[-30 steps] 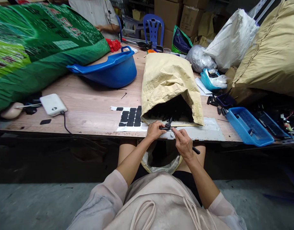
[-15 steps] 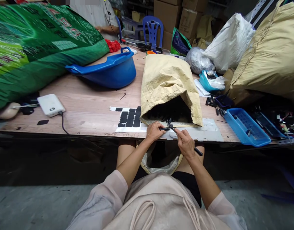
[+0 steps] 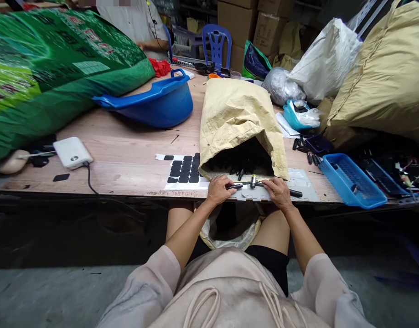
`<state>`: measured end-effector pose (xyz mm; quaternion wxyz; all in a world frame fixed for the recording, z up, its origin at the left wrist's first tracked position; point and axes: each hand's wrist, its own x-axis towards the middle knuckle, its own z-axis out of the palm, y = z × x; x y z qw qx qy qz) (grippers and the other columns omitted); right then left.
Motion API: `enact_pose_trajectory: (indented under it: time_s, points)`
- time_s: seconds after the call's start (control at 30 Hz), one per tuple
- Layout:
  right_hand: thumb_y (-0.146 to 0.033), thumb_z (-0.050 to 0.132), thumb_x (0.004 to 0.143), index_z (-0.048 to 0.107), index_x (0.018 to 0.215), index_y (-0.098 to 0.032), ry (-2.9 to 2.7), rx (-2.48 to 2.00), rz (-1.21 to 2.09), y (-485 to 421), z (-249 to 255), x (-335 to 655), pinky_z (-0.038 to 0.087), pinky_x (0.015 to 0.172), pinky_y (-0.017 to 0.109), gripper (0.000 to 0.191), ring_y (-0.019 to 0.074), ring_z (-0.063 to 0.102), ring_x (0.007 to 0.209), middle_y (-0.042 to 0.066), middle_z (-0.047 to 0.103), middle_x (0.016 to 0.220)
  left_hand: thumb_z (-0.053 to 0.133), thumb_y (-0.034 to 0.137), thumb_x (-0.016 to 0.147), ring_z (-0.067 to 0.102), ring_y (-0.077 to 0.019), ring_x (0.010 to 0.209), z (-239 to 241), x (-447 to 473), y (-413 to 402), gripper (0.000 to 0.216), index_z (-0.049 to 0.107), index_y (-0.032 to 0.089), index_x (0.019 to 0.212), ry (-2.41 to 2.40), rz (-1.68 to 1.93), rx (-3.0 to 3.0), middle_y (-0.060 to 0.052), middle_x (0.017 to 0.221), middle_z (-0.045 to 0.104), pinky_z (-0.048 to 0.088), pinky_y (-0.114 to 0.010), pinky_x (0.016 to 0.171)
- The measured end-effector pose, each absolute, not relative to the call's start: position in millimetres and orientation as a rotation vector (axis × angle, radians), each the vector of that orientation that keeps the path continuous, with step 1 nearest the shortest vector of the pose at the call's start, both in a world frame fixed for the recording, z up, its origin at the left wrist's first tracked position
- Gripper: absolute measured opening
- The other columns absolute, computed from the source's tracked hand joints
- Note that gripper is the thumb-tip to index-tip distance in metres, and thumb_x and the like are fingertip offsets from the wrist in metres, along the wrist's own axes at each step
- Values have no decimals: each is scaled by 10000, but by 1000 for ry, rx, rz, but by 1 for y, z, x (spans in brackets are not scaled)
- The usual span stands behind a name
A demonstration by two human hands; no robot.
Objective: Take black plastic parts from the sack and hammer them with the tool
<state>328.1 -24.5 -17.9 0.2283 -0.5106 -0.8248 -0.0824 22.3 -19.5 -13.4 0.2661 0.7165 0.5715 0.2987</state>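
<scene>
At the table's near edge my left hand (image 3: 219, 188) is closed on a small black stick-shaped part (image 3: 234, 186). My right hand (image 3: 278, 191) grips a small hammer (image 3: 264, 184) by its black handle, which pokes out to the right. The hammer's head lies flat on the table beside the black part. Just behind both hands an open tan paper sack (image 3: 239, 128) lies on its side, with several black parts in its dark mouth. A white sheet of black adhesive pads (image 3: 185, 170) lies left of the sack.
A blue basin (image 3: 154, 101) and a big green sack (image 3: 55, 73) fill the left of the table, with a white box (image 3: 71, 152) and cable. A blue basket (image 3: 351, 179) sits at the right, with tan and white sacks behind. Another person sits at the far end.
My right hand has swung right and down, so the hammer now lies along the table edge with its handle pointing right. My left hand has kept its place on the black part.
</scene>
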Motion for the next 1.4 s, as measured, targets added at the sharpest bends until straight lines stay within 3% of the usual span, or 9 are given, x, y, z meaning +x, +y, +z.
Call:
enact_pose_trajectory:
  time_s: [0.33,0.47,0.6,0.7,0.8,0.9,1.0,1.2,1.4]
  points:
    - [-334,558,1027,796,1154,-264,-2173,-1546,-166,-28,-25,317,439,869,346,279,228,555,933,70,677,976,811,312,798,636,-267,1001,-10,14,-35,107,804,249,884,1414,724,2132,-48,928,735,459,-427,959]
    - [-331,562,1022,794,1156,-269,-2164,-1577,-134,-29,-24,315,439,881,349,275,233,551,952,72,674,989,821,332,788,607,-309,1149,-21,11,-69,136,809,266,907,1293,742,2282,-85,1175,722,441,-481,1045]
    - [-321,565,1018,794,1154,-269,-2162,-1589,-111,-31,-22,312,435,878,353,272,236,548,961,75,667,989,771,311,833,490,-372,1389,-46,11,-106,127,803,287,954,1336,712,2407,-84,1480,616,351,-563,1176]
    - [-321,567,1017,793,1152,-269,-2157,-1593,-113,-32,-20,310,426,869,347,268,233,545,957,71,666,984,766,323,839,425,-393,1464,-57,13,-122,151,790,287,984,1369,700,2443,-88,1559,561,308,-578,1209]
    - [-325,572,1017,794,1140,-271,-2147,-1593,-125,-33,-20,309,417,865,347,260,232,541,952,67,664,980,753,380,862,476,-391,1409,-51,18,-119,187,776,280,1019,1412,754,2407,-108,1465,629,336,-560,1171]
    - [-323,577,1015,792,1139,-269,-2151,-1588,-126,-32,-21,309,415,870,349,254,233,540,960,68,665,990,670,407,941,596,-335,1201,-29,30,-94,191,756,257,1023,1533,848,2306,-116,1187,725,401,-493,1074]
    - [-322,583,1012,789,1142,-266,-2155,-1591,-121,-31,-23,309,415,874,348,250,234,541,971,69,671,994,615,432,987,615,-300,1065,-5,49,-52,232,734,238,1031,1701,924,2187,-111,1037,708,435,-429,975]
    - [-327,587,1013,791,1131,-271,-2144,-1595,-121,-32,-21,308,414,868,342,242,227,539,960,63,671,993,764,409,877,573,-343,1106,11,77,15,190,719,236,940,1893,773,2098,-121,1079,668,453,-435,921]
    - [-327,598,1007,787,1138,-272,-2157,-1591,-105,-32,-21,309,425,879,346,236,228,545,966,62,673,1001,731,266,878,574,-320,1097,4,55,7,68,717,250,943,1740,788,2188,-95,1064,694,437,-437,935]
